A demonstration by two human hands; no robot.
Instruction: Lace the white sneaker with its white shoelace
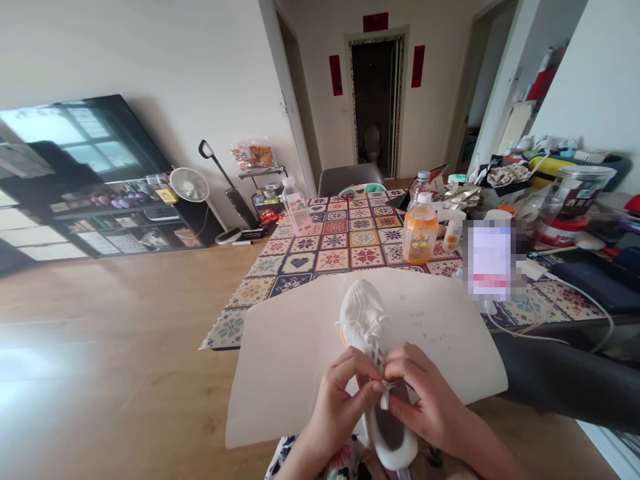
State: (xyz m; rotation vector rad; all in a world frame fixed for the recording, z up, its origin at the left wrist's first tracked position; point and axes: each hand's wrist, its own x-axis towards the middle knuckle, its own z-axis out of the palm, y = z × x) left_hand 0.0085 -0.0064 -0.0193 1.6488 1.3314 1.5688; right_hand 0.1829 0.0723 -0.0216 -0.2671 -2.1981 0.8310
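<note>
A white sneaker (pixel 361 308) lies sole down on a large white sheet of paper (pixel 280 360), its toe facing away from me and its heel towards me. White laces (pixel 376 352) criss-cross over its tongue. My left hand (pixel 345 393) is at the left side of the shoe's opening, thumb and forefinger pinched together on the shoelace. From the right, my right hand (pixel 417 393) pinches the shoelace too, its fingertips almost meeting those of the left. A short white lace loop hangs just below the fingertips. The fingers hide part of the lacing.
Beyond the paper, a patterned tablecloth (pixel 335 257) bears an orange bottle (pixel 421 230), a pink bottle (pixel 299 210) and a propped phone (pixel 490 260) with a white cable. Jars and clutter crowd the right side. A grey chair (pixel 350 179) stands at the far end.
</note>
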